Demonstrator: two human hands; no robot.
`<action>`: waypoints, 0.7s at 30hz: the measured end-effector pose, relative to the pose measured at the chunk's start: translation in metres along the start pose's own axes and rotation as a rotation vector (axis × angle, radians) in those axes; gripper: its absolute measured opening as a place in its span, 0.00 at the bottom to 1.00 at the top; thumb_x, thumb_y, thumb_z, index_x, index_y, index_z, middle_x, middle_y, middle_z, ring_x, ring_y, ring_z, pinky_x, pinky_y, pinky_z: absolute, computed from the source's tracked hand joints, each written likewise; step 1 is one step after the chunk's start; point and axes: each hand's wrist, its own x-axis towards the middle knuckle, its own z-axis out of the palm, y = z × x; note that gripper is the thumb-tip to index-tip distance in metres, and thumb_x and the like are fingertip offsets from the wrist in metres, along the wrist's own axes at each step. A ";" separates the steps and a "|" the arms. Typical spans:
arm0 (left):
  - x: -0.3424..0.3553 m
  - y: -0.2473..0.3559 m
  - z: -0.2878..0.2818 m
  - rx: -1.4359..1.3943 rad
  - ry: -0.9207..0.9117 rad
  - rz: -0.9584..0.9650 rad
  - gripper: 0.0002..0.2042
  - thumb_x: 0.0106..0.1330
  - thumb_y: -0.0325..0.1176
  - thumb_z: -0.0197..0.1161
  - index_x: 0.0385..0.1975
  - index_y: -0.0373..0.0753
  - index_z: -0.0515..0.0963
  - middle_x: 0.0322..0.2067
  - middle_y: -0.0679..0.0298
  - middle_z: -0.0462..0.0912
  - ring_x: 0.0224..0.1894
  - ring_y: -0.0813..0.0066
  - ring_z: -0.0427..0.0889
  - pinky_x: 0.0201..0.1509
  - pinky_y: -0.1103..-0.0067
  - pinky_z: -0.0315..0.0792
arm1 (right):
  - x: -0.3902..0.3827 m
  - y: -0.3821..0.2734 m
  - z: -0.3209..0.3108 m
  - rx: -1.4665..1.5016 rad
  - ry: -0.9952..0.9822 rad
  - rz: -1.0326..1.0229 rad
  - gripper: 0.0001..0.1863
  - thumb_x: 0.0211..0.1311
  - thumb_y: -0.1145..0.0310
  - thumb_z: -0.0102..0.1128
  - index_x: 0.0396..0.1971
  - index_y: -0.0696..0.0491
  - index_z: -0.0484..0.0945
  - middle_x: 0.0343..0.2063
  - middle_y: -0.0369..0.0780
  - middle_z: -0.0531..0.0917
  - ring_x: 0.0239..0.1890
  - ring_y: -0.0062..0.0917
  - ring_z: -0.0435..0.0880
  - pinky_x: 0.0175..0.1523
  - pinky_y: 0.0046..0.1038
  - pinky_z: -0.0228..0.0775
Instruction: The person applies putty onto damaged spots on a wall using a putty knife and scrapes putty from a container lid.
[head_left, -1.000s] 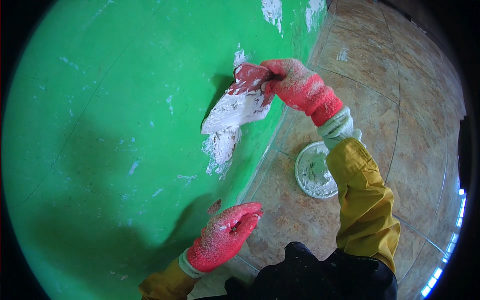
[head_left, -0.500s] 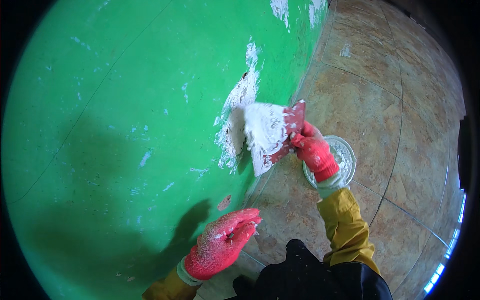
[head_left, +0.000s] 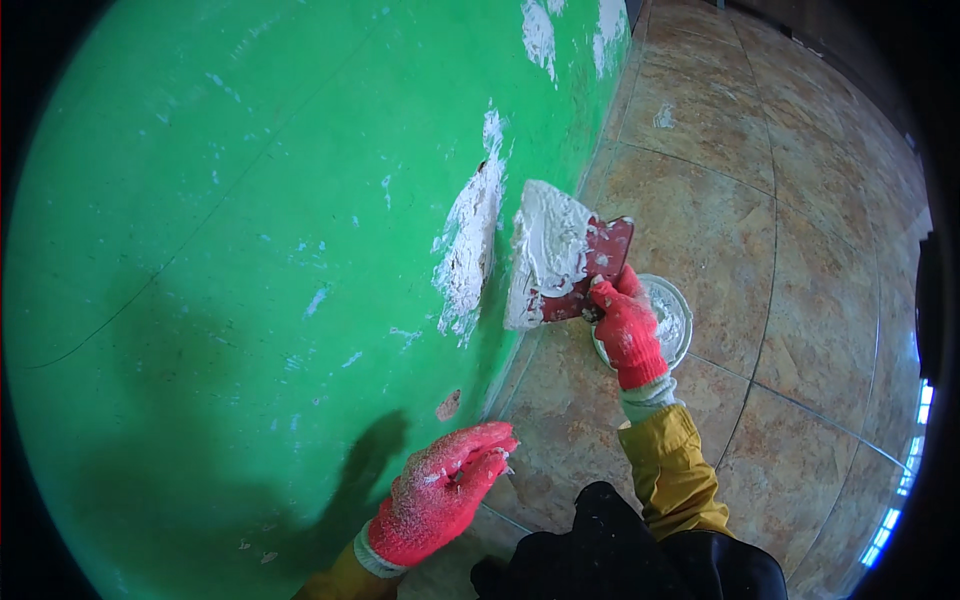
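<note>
In my right hand (head_left: 628, 330), in a red glove, is a wide putty spreader (head_left: 550, 260) with a dark red body, its blade loaded with white paste, held just off the green wall (head_left: 250, 200). Left of the blade, a rough white patch (head_left: 470, 240) runs up the wall, with darker bare spots in it. My left hand (head_left: 450, 480), also red-gloved, hovers by the wall's lower part, fingers loosely extended and holding nothing that I can see. A round white bucket of paste (head_left: 672, 315) sits on the floor behind my right hand, partly hidden by it.
Tan tiled floor (head_left: 820, 300) meets the wall along a seam running up the middle of the view. More white patches (head_left: 540, 40) mark the upper wall, and a small chipped spot (head_left: 448, 405) sits lower down. Dark clothing (head_left: 620, 550) of my own fills the bottom edge.
The spreader has come down and right, off the patch, and turned, uncovering more white paste on the wall. My left hand has shifted only slightly.
</note>
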 end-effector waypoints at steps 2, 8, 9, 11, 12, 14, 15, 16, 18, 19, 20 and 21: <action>-0.001 0.000 0.000 0.031 -0.007 0.009 0.13 0.66 0.25 0.49 0.48 0.27 0.70 0.40 0.56 0.79 0.36 0.75 0.78 0.43 0.80 0.73 | 0.002 0.008 0.000 0.018 -0.012 -0.001 0.17 0.60 0.76 0.49 0.50 0.56 0.69 0.41 0.34 0.78 0.41 0.18 0.75 0.47 0.21 0.66; -0.001 -0.002 0.001 0.052 0.009 -0.008 0.13 0.65 0.24 0.48 0.48 0.27 0.70 0.39 0.56 0.79 0.36 0.75 0.78 0.42 0.80 0.73 | 0.029 0.032 0.005 0.034 -0.039 0.050 0.17 0.62 0.73 0.49 0.52 0.55 0.69 0.42 0.33 0.78 0.40 0.19 0.75 0.48 0.22 0.65; -0.001 -0.002 0.001 0.039 0.014 0.000 0.13 0.65 0.24 0.48 0.47 0.27 0.70 0.39 0.56 0.79 0.36 0.75 0.78 0.42 0.80 0.73 | 0.033 0.029 0.009 0.017 -0.056 0.045 0.17 0.61 0.73 0.50 0.51 0.55 0.69 0.41 0.33 0.78 0.40 0.19 0.75 0.47 0.22 0.65; 0.001 -0.003 0.001 0.025 0.017 0.007 0.13 0.65 0.24 0.48 0.47 0.27 0.70 0.39 0.56 0.79 0.36 0.75 0.78 0.42 0.80 0.73 | 0.049 0.035 0.006 0.028 -0.066 0.020 0.17 0.60 0.73 0.51 0.50 0.55 0.70 0.40 0.33 0.78 0.38 0.18 0.75 0.45 0.21 0.66; 0.001 -0.005 0.001 0.021 0.018 0.009 0.13 0.65 0.24 0.48 0.47 0.28 0.70 0.39 0.56 0.79 0.36 0.75 0.78 0.42 0.80 0.73 | 0.054 0.036 0.007 0.039 -0.083 -0.003 0.16 0.60 0.74 0.53 0.49 0.56 0.70 0.38 0.33 0.79 0.36 0.17 0.75 0.43 0.20 0.67; 0.003 -0.007 0.000 0.014 0.020 0.006 0.13 0.65 0.23 0.47 0.48 0.28 0.70 0.39 0.56 0.79 0.36 0.75 0.78 0.42 0.80 0.73 | 0.061 0.034 0.003 0.093 -0.114 -0.012 0.17 0.59 0.75 0.53 0.49 0.56 0.70 0.38 0.33 0.79 0.37 0.17 0.76 0.43 0.21 0.68; 0.002 -0.006 0.000 0.037 0.010 0.009 0.13 0.65 0.23 0.48 0.47 0.28 0.70 0.39 0.56 0.79 0.36 0.75 0.78 0.42 0.79 0.73 | 0.062 0.028 0.004 0.033 -0.141 -0.029 0.18 0.59 0.76 0.53 0.50 0.56 0.70 0.38 0.34 0.79 0.38 0.17 0.76 0.43 0.21 0.68; 0.001 -0.006 0.000 0.060 0.000 0.011 0.13 0.65 0.23 0.48 0.47 0.28 0.70 0.39 0.56 0.79 0.36 0.75 0.78 0.42 0.79 0.73 | 0.063 0.021 0.005 -0.029 -0.168 -0.047 0.18 0.58 0.77 0.53 0.50 0.55 0.69 0.38 0.34 0.79 0.38 0.18 0.76 0.44 0.22 0.69; 0.001 -0.007 0.000 0.057 0.007 0.002 0.12 0.65 0.24 0.48 0.47 0.28 0.70 0.39 0.56 0.79 0.36 0.75 0.78 0.42 0.80 0.73 | 0.068 0.007 0.009 -0.076 -0.174 -0.043 0.19 0.57 0.79 0.53 0.50 0.56 0.69 0.38 0.34 0.79 0.38 0.18 0.76 0.44 0.22 0.69; 0.003 -0.008 0.000 0.055 0.012 -0.008 0.12 0.66 0.24 0.48 0.47 0.28 0.70 0.39 0.56 0.79 0.36 0.75 0.78 0.42 0.80 0.73 | 0.072 0.002 0.010 -0.122 -0.178 -0.039 0.20 0.56 0.80 0.53 0.51 0.56 0.69 0.39 0.34 0.79 0.38 0.18 0.76 0.44 0.23 0.69; 0.005 -0.010 0.001 0.052 0.013 -0.012 0.12 0.66 0.24 0.48 0.47 0.28 0.70 0.39 0.56 0.79 0.36 0.75 0.78 0.42 0.80 0.73 | 0.075 -0.002 0.010 -0.123 -0.178 -0.034 0.20 0.56 0.80 0.53 0.51 0.56 0.69 0.39 0.34 0.79 0.38 0.18 0.76 0.44 0.23 0.69; 0.007 -0.012 0.001 0.064 0.006 -0.007 0.12 0.66 0.24 0.48 0.47 0.28 0.70 0.39 0.56 0.79 0.35 0.76 0.78 0.42 0.80 0.73 | 0.079 -0.006 0.009 -0.174 -0.218 -0.071 0.21 0.55 0.81 0.53 0.51 0.56 0.69 0.39 0.34 0.79 0.38 0.18 0.76 0.44 0.23 0.69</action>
